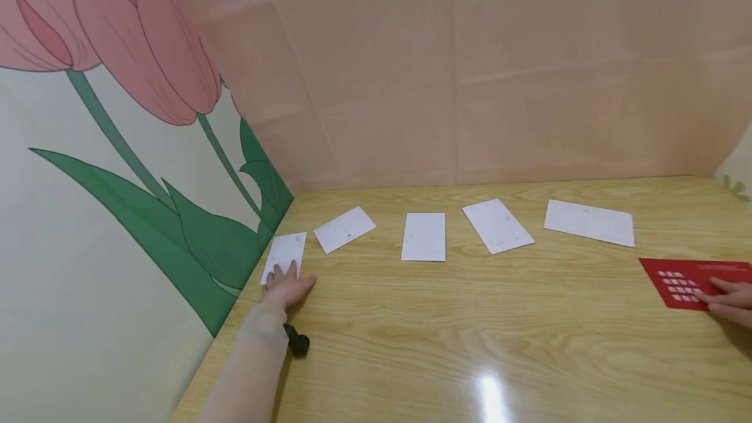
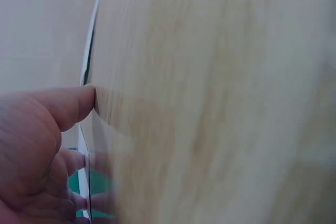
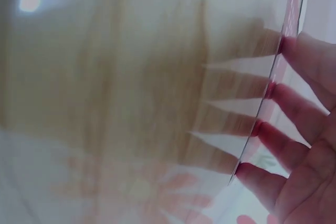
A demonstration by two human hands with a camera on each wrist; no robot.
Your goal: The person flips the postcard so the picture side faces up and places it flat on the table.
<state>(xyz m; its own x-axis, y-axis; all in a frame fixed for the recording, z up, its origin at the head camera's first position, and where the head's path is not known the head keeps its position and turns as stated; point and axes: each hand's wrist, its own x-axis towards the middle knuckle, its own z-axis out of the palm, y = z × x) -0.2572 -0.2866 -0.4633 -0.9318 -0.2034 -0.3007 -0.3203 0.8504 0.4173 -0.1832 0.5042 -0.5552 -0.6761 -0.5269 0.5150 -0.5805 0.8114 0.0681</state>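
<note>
My left hand (image 1: 286, 291) rests with its fingers spread on the near end of the leftmost white card (image 1: 284, 248), which lies flat by the wall. In the left wrist view the thumb of this hand (image 2: 31, 135) touches the tabletop beside the card, and the other fingertips touch the card. At the right edge my right hand (image 1: 731, 299) touches a red card (image 1: 655, 269) printed with small white shapes. Its extended fingers press on the card's face, as the right wrist view of the hand (image 3: 310, 166) also shows. Part of the red card is hidden under that hand.
Several more white cards lie in a row along the back: a tilted one (image 1: 344, 230), an upright one (image 1: 423, 237), another tilted one (image 1: 498, 226) and a wide one (image 1: 589, 222). The wooden table (image 1: 423, 331) meets a pink backdrop (image 1: 376, 83) and a tulip-printed left wall (image 1: 141, 214).
</note>
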